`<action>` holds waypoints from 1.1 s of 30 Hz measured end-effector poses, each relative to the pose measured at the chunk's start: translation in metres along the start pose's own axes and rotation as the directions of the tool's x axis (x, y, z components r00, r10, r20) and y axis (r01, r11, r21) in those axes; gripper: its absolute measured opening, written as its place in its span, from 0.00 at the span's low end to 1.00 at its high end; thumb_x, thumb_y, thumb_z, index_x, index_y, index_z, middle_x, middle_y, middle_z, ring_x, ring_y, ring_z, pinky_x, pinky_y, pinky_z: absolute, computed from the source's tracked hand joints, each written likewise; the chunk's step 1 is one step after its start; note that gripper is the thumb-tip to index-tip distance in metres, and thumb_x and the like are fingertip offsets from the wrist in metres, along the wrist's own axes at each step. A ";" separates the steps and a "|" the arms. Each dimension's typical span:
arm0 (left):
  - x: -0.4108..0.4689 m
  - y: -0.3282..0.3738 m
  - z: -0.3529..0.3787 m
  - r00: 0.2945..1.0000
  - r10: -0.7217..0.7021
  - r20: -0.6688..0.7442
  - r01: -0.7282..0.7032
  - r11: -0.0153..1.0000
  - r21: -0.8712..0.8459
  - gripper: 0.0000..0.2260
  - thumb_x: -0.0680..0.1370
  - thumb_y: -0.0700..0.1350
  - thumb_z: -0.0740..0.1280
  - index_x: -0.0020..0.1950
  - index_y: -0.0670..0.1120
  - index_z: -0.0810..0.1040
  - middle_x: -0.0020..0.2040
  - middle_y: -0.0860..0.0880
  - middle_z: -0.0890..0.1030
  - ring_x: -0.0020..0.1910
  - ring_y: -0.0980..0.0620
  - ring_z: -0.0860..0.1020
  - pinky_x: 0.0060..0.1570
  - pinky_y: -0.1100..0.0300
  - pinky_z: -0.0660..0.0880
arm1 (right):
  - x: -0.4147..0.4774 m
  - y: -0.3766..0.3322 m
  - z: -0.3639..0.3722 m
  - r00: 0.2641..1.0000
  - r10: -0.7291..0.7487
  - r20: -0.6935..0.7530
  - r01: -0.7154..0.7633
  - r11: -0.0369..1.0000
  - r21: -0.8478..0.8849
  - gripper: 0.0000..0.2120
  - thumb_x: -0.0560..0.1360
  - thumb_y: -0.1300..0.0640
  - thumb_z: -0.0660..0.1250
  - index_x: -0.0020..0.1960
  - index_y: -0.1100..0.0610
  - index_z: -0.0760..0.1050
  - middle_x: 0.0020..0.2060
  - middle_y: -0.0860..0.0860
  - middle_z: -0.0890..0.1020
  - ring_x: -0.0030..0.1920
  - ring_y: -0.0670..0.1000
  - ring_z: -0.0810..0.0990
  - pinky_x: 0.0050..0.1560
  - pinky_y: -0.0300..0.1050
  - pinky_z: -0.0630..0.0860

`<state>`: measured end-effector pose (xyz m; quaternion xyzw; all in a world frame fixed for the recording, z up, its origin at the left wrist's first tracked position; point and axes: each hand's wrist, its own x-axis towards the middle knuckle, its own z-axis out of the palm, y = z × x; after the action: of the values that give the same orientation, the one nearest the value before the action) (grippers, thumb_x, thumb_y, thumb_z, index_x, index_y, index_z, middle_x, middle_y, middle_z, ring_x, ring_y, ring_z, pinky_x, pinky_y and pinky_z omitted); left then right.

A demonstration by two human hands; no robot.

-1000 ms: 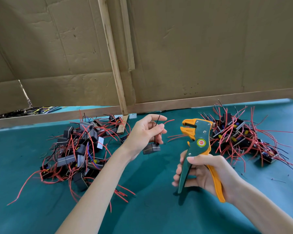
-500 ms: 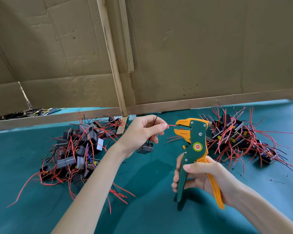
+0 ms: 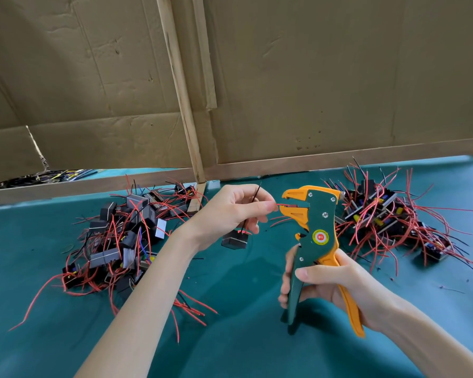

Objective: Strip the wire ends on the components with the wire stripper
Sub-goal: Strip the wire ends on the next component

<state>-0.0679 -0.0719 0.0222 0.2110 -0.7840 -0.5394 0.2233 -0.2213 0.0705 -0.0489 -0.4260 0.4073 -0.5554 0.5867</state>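
From the head camera, the left hand (image 3: 230, 211) is pinching a red wire (image 3: 283, 205) between thumb and forefinger, and the wire's free end is reaching into the orange jaws of the wire stripper (image 3: 316, 227). The jaws are standing apart around the wire tip; whether they are touching it I cannot tell. A small black component (image 3: 234, 239) is hanging just below the left hand's curled fingers by its leads, and its black wire (image 3: 254, 196) is sticking up past the knuckles. The right hand (image 3: 336, 282) is gripping the stripper's two handles, green and orange, with the thumb lying across the green one and the fingers wrapping round from behind, holding the tool upright above the teal table (image 3: 243, 350). On the table a heap of components (image 3: 120, 236) with red and black leads is lying to the left, and a second heap (image 3: 388, 216) is lying just behind the stripper to the right. A cardboard wall (image 3: 311, 77) is standing along the far edge.
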 end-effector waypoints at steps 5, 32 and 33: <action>-0.001 0.002 -0.001 1.000 -0.002 0.009 0.002 1.000 -0.001 0.04 0.77 0.43 0.69 0.42 0.46 0.80 0.31 0.53 0.75 0.29 0.53 0.72 0.37 0.63 0.74 | -0.001 -0.001 0.003 1.000 0.005 -0.014 -0.005 1.000 -0.013 0.04 0.67 0.66 0.69 0.42 0.64 0.79 0.37 0.69 0.79 0.39 0.68 0.81 0.42 0.58 0.80; 0.001 -0.008 0.001 0.997 0.041 0.068 -0.022 0.967 -0.252 0.04 0.75 0.42 0.67 0.42 0.45 0.74 0.35 0.52 0.79 0.29 0.57 0.72 0.40 0.63 0.76 | -0.008 0.003 0.019 0.949 0.009 -0.315 -0.040 0.995 -0.092 0.18 0.63 0.50 0.72 0.27 0.60 0.68 0.21 0.60 0.69 0.21 0.55 0.68 0.24 0.44 0.70; 0.001 -0.012 0.002 0.996 0.038 0.078 -0.016 0.964 -0.265 0.03 0.74 0.43 0.67 0.42 0.44 0.74 0.37 0.51 0.81 0.30 0.58 0.73 0.42 0.63 0.77 | -0.007 0.004 0.018 0.940 0.022 -0.342 -0.057 0.994 -0.093 0.18 0.63 0.49 0.71 0.27 0.60 0.67 0.21 0.59 0.69 0.21 0.55 0.67 0.24 0.43 0.69</action>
<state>-0.0685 -0.0752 0.0109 0.1463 -0.7164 -0.6443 0.2242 -0.2039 0.0787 -0.0469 -0.3446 0.5386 -0.5873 0.4962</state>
